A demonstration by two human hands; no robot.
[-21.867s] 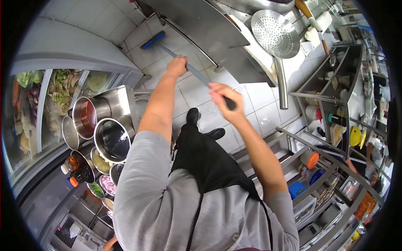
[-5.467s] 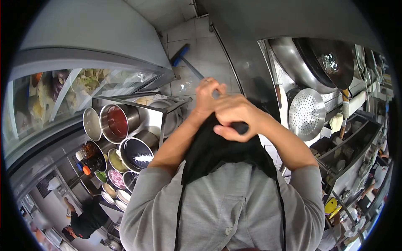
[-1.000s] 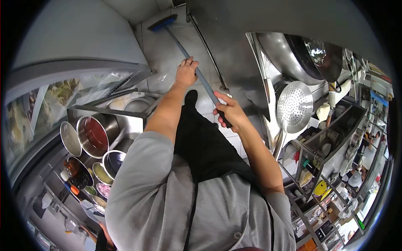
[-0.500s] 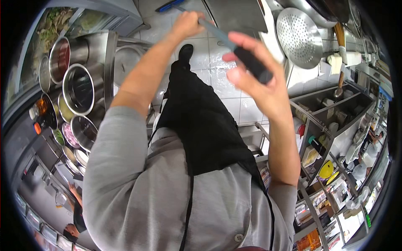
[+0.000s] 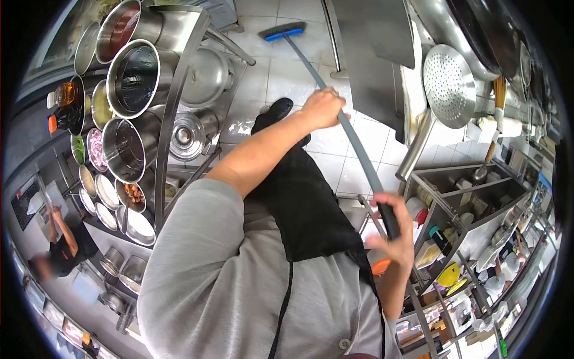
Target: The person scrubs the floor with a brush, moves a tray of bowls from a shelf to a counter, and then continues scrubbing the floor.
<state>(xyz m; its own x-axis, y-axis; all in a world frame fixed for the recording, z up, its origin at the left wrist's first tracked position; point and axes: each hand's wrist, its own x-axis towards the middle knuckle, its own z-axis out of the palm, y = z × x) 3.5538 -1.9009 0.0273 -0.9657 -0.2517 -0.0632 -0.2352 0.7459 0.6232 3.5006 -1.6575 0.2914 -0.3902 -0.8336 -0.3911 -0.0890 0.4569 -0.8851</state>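
A long-handled broom (image 5: 359,143) with a grey handle slants across the view. Its blue head (image 5: 284,33), with dark bristles, rests on the tiled floor beyond my feet. My left hand (image 5: 324,109) is closed around the middle of the handle. At the near end, my right hand (image 5: 399,230) curls loosely about the black grip (image 5: 389,220), thumb on one side and fingers on the other. Below my left hand, a black shoe (image 5: 280,110) shows on the floor.
Metal pots (image 5: 133,78) and bowls of ingredients crowd the counter at left, with a lidded pot (image 5: 186,136) on a lower shelf. A perforated ladle (image 5: 448,87) lies at right above shelving (image 5: 472,191). Another person (image 5: 69,242) stands at far left.
The broom's head has come further into view. My right hand has moved down and nearer my body with the grip, and my left hand appears lower and further right.
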